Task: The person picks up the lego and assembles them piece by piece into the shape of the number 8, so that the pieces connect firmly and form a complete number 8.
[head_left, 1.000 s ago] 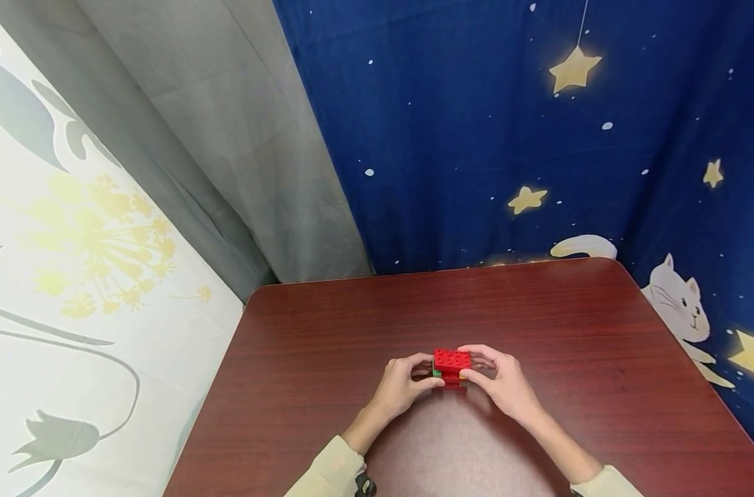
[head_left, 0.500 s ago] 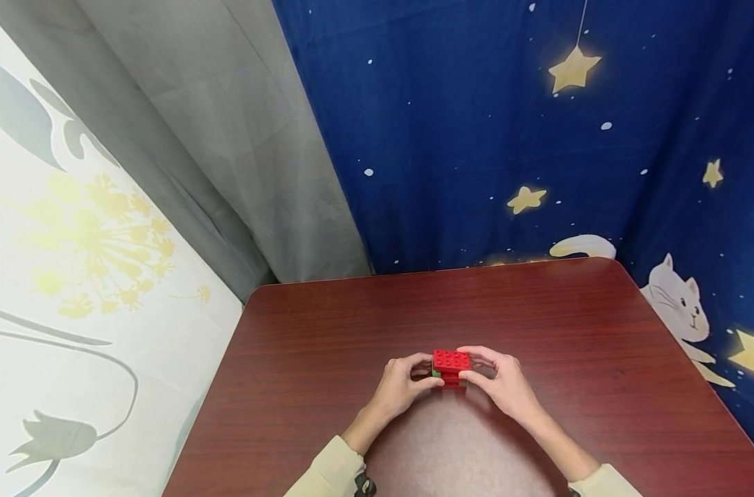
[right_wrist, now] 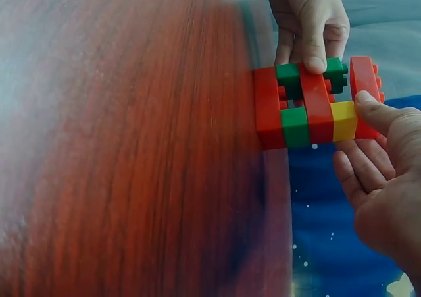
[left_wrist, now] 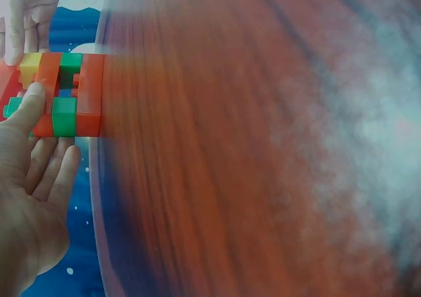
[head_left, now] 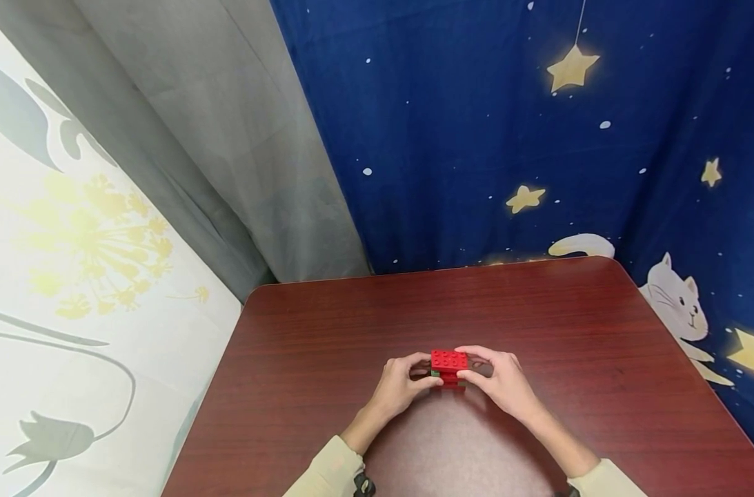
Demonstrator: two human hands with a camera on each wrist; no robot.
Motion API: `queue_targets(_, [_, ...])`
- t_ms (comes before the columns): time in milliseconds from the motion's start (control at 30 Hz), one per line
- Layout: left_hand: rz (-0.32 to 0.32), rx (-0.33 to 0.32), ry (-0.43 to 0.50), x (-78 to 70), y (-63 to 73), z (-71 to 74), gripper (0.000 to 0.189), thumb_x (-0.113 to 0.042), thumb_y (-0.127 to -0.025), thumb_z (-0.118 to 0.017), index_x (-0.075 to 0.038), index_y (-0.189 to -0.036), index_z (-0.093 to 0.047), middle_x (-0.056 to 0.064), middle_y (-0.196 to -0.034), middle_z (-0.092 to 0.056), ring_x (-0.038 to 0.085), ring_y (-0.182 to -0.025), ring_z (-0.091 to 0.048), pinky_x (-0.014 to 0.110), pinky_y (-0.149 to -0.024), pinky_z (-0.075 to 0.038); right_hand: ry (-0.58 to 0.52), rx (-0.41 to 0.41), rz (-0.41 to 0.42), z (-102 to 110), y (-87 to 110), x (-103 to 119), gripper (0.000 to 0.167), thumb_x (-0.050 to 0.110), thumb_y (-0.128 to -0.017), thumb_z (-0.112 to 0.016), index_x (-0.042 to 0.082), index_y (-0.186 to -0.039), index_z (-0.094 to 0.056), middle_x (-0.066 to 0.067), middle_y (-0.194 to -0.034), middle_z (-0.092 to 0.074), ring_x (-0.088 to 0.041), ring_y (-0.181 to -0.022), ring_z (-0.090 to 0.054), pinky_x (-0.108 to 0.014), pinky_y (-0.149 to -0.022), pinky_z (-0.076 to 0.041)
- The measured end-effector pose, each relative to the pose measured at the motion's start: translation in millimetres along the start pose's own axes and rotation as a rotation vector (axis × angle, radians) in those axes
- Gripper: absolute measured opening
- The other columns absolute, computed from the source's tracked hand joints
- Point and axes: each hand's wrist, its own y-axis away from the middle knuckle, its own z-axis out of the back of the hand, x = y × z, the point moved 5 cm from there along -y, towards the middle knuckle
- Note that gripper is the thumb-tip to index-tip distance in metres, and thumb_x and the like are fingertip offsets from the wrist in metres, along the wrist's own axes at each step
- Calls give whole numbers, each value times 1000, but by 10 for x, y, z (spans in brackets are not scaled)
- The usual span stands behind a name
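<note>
A stack of toy building bricks stands on the table between both hands. In the right wrist view it runs from a red bottom brick [right_wrist: 268, 112] through a green brick [right_wrist: 295, 127] to a red middle brick [right_wrist: 320, 116]. Above that come a yellow brick [right_wrist: 344, 120] and, at the other end, a green one [right_wrist: 335, 71]. My right hand [head_left: 503, 384] pinches the red top brick [head_left: 449, 359], which sits against the yellow brick; a gap with studs shows over the green end. My left hand [head_left: 394, 388] grips the stack's left side, thumb on the middle brick.
The brown wooden table [head_left: 327, 331] has rounded far corners. A blue star-patterned curtain [head_left: 463, 138] and a grey curtain [head_left: 227, 138] hang behind it. A white patterned curtain [head_left: 134, 359] is at the left.
Both hands hold nearly the same place. The sliver of yellow seen under the top brick's right end a second ago no longer shows in the head view.
</note>
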Motion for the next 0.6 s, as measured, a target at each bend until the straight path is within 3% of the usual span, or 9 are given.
queue_targets(300, [-7,3,-17,-8,-4,-4,40,-22,-86,-90,-9,-121,-77,4,-113,-79,7,-99,-76,17,-81,-58,56,17,41,6,-26,64,41,7,-83,-91,13,-121,-77,-3,-101,-81,-16,-86,-77,-44,-71,-64])
queue_targets(600, [-8,1,-18,-16,2,1,39,-22,-86,-90,-9,-120,-77,3,-113,-79,6,-99,-76,17,-82,-58,-4,36,4,-10,-13,44,40,6,-85,-90,12,-122,-76,-6,-103,-80,-18,-86,-77,-47,-72,-64])
